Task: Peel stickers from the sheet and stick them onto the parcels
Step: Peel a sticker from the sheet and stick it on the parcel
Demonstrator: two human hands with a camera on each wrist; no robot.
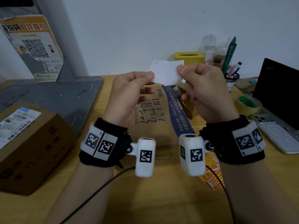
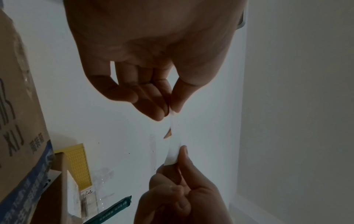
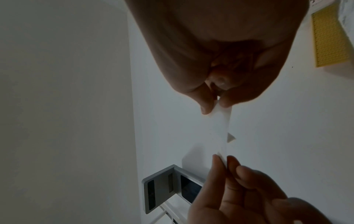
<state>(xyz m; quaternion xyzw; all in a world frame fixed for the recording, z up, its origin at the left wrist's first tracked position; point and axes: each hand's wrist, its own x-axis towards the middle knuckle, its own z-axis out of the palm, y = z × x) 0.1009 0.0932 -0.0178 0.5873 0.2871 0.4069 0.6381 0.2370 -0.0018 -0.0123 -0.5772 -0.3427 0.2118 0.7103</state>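
Observation:
Both hands hold a small white sticker sheet [image 1: 166, 72] up in the air, its blank back facing me. My left hand [image 1: 149, 75] pinches the left edge and my right hand [image 1: 181, 70] pinches the right edge. The left wrist view has the sheet [image 2: 175, 136] edge-on, with an orange sticker corner [image 2: 168, 134] lifted off it. In the right wrist view the right hand [image 3: 216, 104] pinches one end of the sheet [image 3: 220, 128]. Below the hands lies a flat cardboard parcel [image 1: 161, 120] with a blue band. A second boxed parcel [image 1: 32, 146] sits at the left.
More yellow-and-red stickers [image 1: 212, 173] lie under my right wrist. A grey platform [image 1: 56, 94] stands at the back left. At the back right are a yellow tissue box [image 1: 189, 58], a pen holder [image 1: 232, 79], a tape roll [image 1: 249, 104], a phone [image 1: 278, 136] and a laptop [image 1: 278, 91].

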